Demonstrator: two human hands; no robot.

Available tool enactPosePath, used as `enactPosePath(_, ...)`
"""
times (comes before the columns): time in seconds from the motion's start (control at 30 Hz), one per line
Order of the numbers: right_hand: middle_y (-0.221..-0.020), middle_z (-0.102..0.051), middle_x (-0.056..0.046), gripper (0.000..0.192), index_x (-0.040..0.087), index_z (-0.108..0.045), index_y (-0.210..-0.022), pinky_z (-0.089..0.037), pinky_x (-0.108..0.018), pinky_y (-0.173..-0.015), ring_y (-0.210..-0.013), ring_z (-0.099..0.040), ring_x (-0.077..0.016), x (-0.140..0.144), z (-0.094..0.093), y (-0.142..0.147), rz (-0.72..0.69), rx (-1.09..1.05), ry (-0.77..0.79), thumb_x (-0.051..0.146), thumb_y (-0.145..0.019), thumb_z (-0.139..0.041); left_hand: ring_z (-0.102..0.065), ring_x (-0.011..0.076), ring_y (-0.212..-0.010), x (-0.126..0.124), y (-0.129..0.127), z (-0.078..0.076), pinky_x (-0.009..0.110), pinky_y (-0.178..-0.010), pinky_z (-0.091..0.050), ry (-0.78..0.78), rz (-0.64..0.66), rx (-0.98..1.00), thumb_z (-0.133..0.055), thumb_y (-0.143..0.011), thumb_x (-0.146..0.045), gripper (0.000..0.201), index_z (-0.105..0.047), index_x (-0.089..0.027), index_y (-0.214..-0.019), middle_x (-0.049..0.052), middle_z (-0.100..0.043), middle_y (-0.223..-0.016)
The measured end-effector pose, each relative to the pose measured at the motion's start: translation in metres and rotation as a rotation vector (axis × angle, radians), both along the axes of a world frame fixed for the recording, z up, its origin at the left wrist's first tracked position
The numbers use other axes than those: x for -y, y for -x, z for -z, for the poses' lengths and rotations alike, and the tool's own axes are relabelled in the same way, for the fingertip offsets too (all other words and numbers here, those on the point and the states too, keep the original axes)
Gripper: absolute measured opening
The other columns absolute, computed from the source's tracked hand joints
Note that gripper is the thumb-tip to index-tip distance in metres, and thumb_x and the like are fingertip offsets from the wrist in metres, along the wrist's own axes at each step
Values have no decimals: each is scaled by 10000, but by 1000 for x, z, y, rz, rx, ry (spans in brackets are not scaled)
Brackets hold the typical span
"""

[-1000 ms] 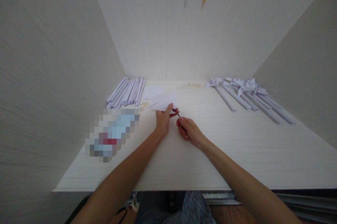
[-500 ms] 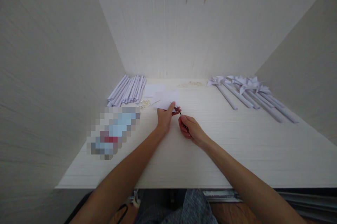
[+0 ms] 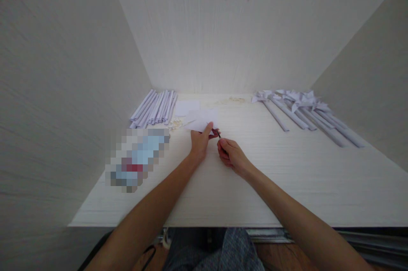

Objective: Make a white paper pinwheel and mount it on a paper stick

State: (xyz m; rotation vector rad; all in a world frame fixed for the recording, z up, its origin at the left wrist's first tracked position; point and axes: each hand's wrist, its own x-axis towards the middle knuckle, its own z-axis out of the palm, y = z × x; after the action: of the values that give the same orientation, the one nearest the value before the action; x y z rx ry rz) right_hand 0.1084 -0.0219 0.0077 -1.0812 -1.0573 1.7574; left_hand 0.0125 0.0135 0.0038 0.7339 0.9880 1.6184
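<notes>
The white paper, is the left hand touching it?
Touching. In the head view the left hand pinches the white paper at its near edge, thumb lying over the sheet; no gap shows between them.

Left arm: bare forearm reaching from the near left edge toward the far centre; wrist straight
Left hand (image 3: pixel 200 142): thumb side up; thumb and fingers pinched together at the far end
Right arm: bare forearm coming in from the near right; angled leftward and away
Right hand (image 3: pixel 232 155): curled into a loose fist; knuckles up; just right of the left hand
</notes>
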Motion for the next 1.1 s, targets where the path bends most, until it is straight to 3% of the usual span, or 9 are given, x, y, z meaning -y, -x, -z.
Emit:
enactPosePath(0.3, -349, -320, 108, 280, 188, -433, -595, -92, -161, -274, -265, -220, -24, 1, -2, -1, -3, -11, -22, 429, -716, -509, -608, 119, -525, -1, 2, -1, 223, -496, -473, 25, -35, -1, -656, -594, -279, 202, -581, -111, -678, 5, -619, -577)
enactPosePath(0.4, -361, -336, 111, 288, 185, -448, -619, -105, -158, -272, -266, -236, -21, 0, -2, -2, 66, -48, -81, 449, -685, -541, -632, 133, -591, -2, 3, -1, 226, -534, -479, 30, -46, -8, -654, -597, -278, 208, -593, -116, -712, 23, -644, -630)
enactPosePath(0.6, -360, -318, 135, 307, 199, -414, -636, -107, -146, -270, -270, -228, -11, -5, 2, -3, 280, -87, -160, 416, -641, -630, -564, 100, -549, 0, 1, 0, 211, -487, -457, 28, 82, -89, -706, -520, -258, 223, -603, -141, -679, -9, -626, -630)
enactPosePath(0.8, -332, -312, 136, 329, 202, -392, -603, -116, -151, -266, -266, -231, -14, -9, 8, -4, 322, -58, -200, 379, -614, -670, -549, 102, -559, 4, -1, 1, 202, -468, -446, 24, 207, -170, -718, -511, -277, 229, -615, -140, -662, 5, -640, -659)
enactPosePath(0.9, -336, -313, 136, 317, 203, -395, -601, -123, -155, -266, -267, -238, -16, -9, 9, -4, 330, -54, -200, 361, -609, -670, -557, 115, -572, 3, -1, 1, 218, -485, -461, 45, 194, -160, -722, -507, -291, 251, -622, -131, -672, 18, -643, -668)
enactPosePath(1.1, -328, -317, 137, 295, 204, -398, -600, -116, -155, -268, -260, -230, -16, -9, 9, -5, 332, -77, -185, 317, -587, -670, -576, 119, -619, -2, 5, -1, 226, -540, -469, 53, 60, 64, -689, -549, -312, 277, -609, -137, -748, 29, -648, -717)
